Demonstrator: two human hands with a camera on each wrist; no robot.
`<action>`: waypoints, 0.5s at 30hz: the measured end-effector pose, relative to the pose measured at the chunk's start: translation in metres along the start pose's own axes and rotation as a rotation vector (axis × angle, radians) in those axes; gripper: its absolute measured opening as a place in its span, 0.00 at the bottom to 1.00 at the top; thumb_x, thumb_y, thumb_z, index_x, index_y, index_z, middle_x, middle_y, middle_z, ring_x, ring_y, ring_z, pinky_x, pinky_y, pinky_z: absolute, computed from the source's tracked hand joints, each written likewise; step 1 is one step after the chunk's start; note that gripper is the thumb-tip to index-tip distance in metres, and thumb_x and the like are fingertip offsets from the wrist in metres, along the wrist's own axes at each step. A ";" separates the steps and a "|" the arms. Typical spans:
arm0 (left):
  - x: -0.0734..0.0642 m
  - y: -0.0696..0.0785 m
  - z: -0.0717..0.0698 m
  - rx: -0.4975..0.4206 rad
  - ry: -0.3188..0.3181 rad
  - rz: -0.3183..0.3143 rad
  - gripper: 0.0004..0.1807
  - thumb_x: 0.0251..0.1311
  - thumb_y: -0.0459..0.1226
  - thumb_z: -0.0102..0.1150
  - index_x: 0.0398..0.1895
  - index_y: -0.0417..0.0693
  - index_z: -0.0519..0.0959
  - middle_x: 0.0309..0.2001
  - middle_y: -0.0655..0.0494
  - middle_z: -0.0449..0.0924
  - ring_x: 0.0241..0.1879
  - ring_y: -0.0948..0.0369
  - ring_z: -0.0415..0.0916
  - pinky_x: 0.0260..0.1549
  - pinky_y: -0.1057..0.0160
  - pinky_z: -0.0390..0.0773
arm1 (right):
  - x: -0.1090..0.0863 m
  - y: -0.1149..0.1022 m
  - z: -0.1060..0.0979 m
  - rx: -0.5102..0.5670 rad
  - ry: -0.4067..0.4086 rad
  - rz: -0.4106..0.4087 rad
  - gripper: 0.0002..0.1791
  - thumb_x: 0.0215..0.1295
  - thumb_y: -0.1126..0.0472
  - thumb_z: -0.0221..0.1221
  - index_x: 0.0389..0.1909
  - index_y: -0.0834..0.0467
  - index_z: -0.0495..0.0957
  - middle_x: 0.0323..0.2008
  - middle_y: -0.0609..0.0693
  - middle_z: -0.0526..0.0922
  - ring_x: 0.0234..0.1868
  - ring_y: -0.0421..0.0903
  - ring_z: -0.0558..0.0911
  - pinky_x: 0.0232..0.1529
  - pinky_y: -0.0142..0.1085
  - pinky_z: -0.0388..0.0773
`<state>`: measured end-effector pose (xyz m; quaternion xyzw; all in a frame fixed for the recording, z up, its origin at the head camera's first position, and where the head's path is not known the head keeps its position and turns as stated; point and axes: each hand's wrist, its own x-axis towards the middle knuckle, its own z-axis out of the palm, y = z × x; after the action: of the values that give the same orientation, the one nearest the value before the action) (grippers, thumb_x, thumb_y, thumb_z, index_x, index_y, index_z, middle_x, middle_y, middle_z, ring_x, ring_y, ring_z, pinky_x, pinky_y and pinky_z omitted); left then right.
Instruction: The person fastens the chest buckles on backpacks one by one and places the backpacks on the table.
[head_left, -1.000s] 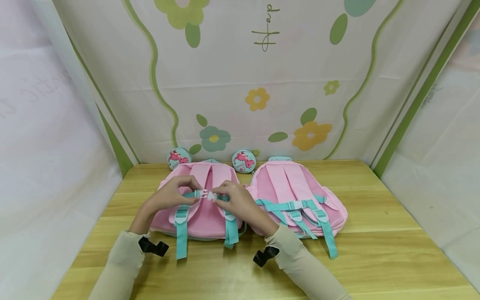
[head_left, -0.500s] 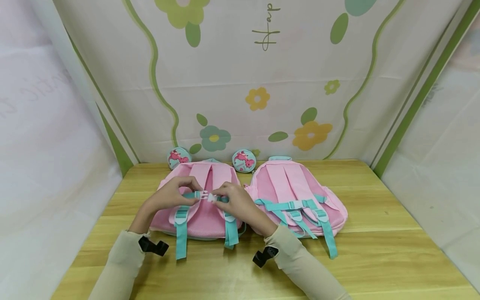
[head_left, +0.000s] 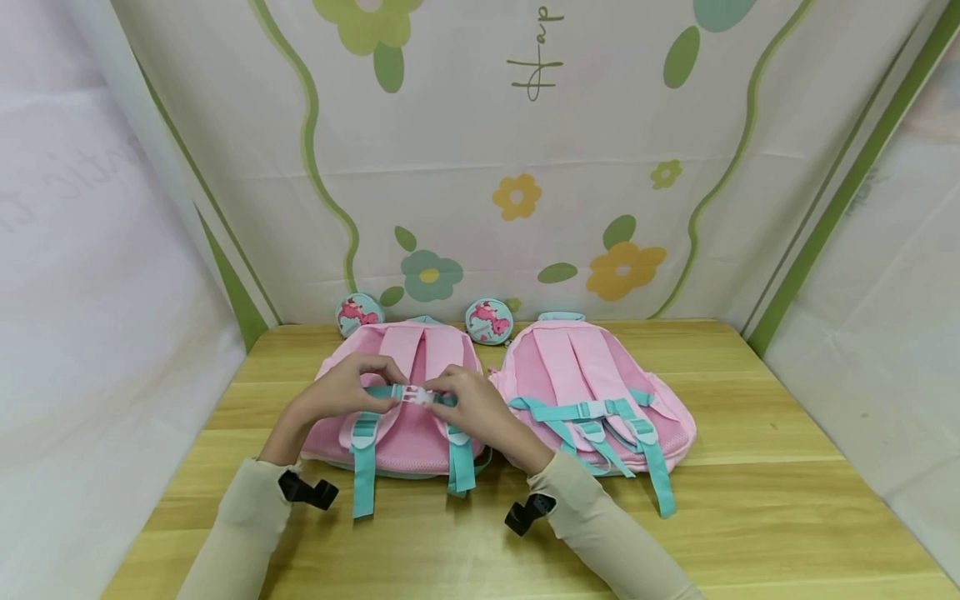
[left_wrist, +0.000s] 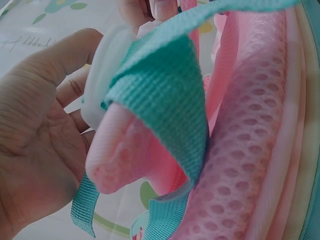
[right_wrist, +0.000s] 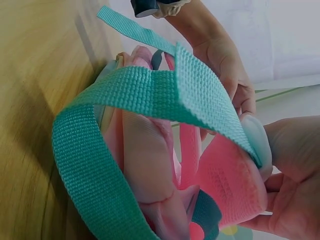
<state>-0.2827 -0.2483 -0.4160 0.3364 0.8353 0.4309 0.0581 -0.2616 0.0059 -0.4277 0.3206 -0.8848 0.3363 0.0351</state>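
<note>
Near the middle of the left pink backpack (head_left: 408,457), a white side-release buckle (head_left: 415,394) joins two teal chest-strap ends. My left hand (head_left: 347,388) pinches the buckle's pronged half by its strap (head_left: 381,391). From the other side, my right hand (head_left: 478,407) grips the socket half. The halves meet; whether they are fully latched I cannot tell. In the left wrist view, teal webbing (left_wrist: 165,95) and a white strap adjuster (left_wrist: 107,75) cover my left fingertips. Similar webbing (right_wrist: 85,160) hides much of the right wrist view, with my right hand (right_wrist: 300,185) at its edge.
A second pink backpack (head_left: 525,367) lies to the right, its teal chest strap (head_left: 551,412) buckled across. Two round dinosaur pouches (head_left: 360,314) sit at the back. Floral fabric (head_left: 450,142) stands behind the wooden table (head_left: 750,467).
The two buckle halves, apart a second ago, have come together, the socket half tilting and then lining up with the prongs. Both hands keep nearly the same places.
</note>
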 end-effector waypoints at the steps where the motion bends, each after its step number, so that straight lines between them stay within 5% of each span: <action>1: 0.000 0.000 0.000 0.001 -0.001 -0.003 0.11 0.55 0.29 0.71 0.40 0.50 0.86 0.36 0.60 0.86 0.40 0.60 0.80 0.50 0.55 0.78 | 0.000 0.000 0.000 -0.001 -0.001 0.000 0.15 0.67 0.59 0.67 0.53 0.55 0.87 0.43 0.50 0.85 0.36 0.42 0.80 0.36 0.30 0.75; 15: -0.002 0.001 0.000 0.011 -0.006 -0.030 0.11 0.54 0.30 0.72 0.39 0.52 0.87 0.37 0.61 0.87 0.41 0.59 0.77 0.45 0.58 0.79 | -0.001 -0.002 0.002 -0.036 -0.010 -0.011 0.15 0.66 0.59 0.68 0.52 0.54 0.87 0.42 0.51 0.85 0.36 0.43 0.80 0.35 0.29 0.74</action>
<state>-0.2813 -0.2493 -0.4156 0.3255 0.8424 0.4245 0.0653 -0.2598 0.0038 -0.4284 0.3263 -0.8892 0.3183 0.0383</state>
